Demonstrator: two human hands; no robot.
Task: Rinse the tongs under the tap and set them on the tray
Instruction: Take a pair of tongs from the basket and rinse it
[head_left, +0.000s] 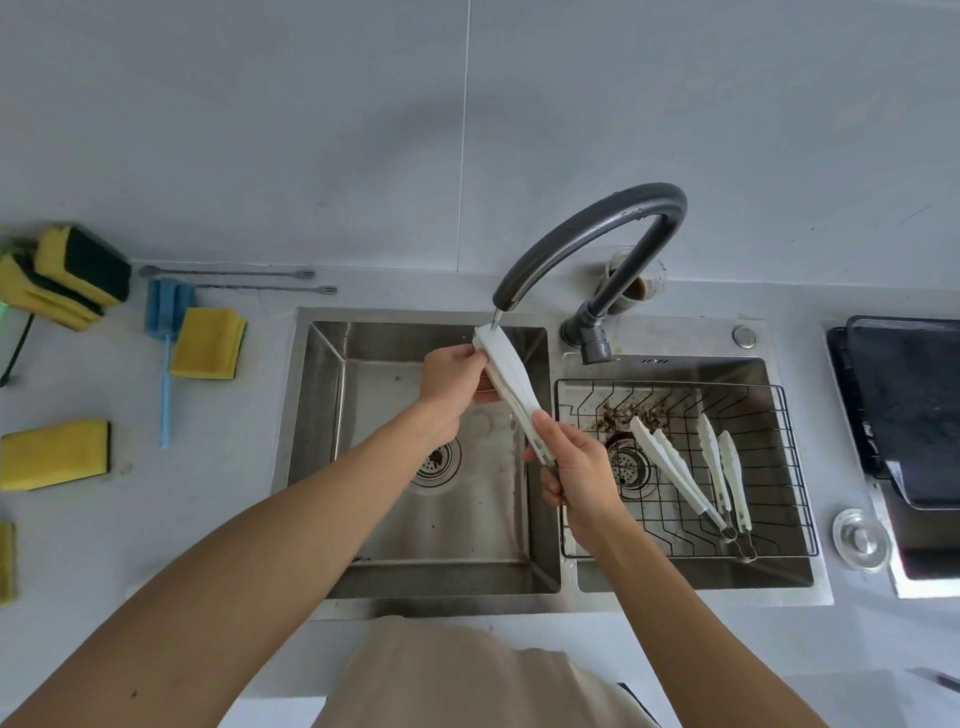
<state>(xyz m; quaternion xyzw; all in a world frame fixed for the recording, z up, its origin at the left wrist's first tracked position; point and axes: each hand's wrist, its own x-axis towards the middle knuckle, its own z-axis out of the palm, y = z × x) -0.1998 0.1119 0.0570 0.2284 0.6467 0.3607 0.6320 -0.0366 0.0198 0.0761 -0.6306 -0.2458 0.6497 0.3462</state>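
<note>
Rinsing now: white tongs (511, 387) held slanted over the left basin of the sink (322, 395), their tip end right under the spout of the tap (587, 234). A thin stream looks to land on that tip; hard to be sure.

Left hand (452, 384): fingers pinching the tongs near the tip end, just below the spout. Right hand (576, 478): fingers wrapped round the handle end, thumb on top. Both arms of the tongs are squeezed together between the two grips.

Handling, my read: light, stiff plastic arms with a spring hinge at the handle end, so they'll want to pop open if the grip slackens. Wet plastic is slippery. Best hold is where the right fingers sit, near the hinge, clamping both arms. Not fragile.

Right of the right fingers: wire rack (779, 415) in the right basin with two more pairs of tongs (680, 475) lying in it. Further right, dark tray (904, 395) on the worktop (130, 525); that's the drop-off. Well left of the left fingers: yellow sponges (208, 343) and a blue brush (166, 332).
</note>
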